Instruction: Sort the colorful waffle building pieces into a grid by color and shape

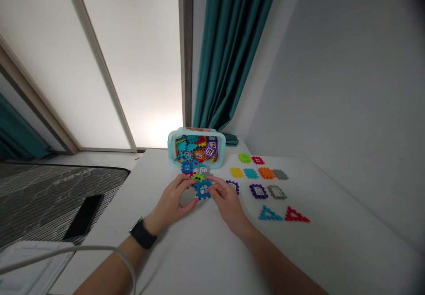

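Note:
Both of my hands hold a blue toothed window tile (203,190) a little in front of the toy box. My left hand (174,198), with a dark watch on its wrist, curls at the tile's left side, thumb by the lower corner and fingers by the upper one. At the right edge my right hand (228,201) pinches the same tile. Just behind it, near the fingertips, is a small green car-shaped piece (198,177); whether it is joined to the tile I cannot tell. Another blue window tile (187,167) and a grey one (203,170) lie beyond.
A light-blue box (171,149) on its side holds many mixed pieces. Rows of tiles lie right: green (245,158), yellow (236,172), orange (266,173), purple (258,191), with a blue triangle (270,213) and a red one (296,215). A pale cable (99,248) crosses my left forearm.

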Available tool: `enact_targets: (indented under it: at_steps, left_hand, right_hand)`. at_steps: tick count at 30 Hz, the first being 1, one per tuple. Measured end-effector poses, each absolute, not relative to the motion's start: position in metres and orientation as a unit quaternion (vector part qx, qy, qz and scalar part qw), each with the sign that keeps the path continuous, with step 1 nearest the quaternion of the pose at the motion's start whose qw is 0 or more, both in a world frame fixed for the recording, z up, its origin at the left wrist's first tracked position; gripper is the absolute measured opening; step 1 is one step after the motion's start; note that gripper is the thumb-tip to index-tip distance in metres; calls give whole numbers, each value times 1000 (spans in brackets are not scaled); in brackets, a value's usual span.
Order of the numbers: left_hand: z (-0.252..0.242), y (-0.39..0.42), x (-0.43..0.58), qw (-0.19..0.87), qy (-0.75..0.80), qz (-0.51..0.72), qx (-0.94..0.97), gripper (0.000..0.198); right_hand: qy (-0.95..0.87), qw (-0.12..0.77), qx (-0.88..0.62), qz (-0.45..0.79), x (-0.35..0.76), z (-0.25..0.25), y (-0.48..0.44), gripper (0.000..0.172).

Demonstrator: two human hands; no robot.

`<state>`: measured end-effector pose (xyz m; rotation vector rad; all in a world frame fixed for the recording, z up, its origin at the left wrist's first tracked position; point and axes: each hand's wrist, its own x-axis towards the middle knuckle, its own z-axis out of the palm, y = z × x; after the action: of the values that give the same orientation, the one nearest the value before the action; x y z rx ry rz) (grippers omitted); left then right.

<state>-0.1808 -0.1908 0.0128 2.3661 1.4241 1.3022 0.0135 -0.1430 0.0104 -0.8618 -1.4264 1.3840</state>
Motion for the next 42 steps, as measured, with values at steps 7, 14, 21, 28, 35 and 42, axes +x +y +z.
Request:
enact_targets:
  at_steps: [7,14,21,28,35,42]
  left_hand:
    - [7,-189,-182,18,478,400,782,48]
    - [9,-188,-182,25,467,415,780,40]
    - [8,-187,-184,-4,507,450,735,14]
    - [7,-188,-180,-4,507,410,759,53]
    - [5,-186,-180,27,501,437,747,43]
    - [1,-184,-184,53,491,455,741,43]
  right_hand:
    - [-554,480,-348,585,11,6,-142,37]
    - [-561,490,-367,558,12,1,-139,39]
    - [-548,491,-379,561,10,4,-144,46]
    - [-534,499,-387,562,9,6,-147,43]
    - [-599,497,-368,509,7,-3,-150,24]
    - [-804,470,-293,215,22,5,-147,31]
